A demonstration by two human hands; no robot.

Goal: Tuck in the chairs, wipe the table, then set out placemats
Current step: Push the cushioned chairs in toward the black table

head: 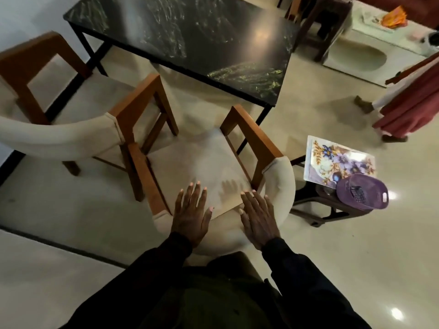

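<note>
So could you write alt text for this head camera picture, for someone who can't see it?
Seen from above, a person's left hand and right hand lie flat and open on the cushioned back of a wooden chair facing a black marble table. A second chair stands to its left; floral placemats and a purple basket sit on a stool at right.

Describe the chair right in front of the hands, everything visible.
The near chair has a curved cream padded backrest, a pale flat seat and orange-brown wooden arm frames and legs. It stands upright on the glossy floor, pulled out from the black marble-look table, facing it. The left hand and right hand lie flat, fingers spread, on the backrest's top. A second chair stands close at its left.
</note>
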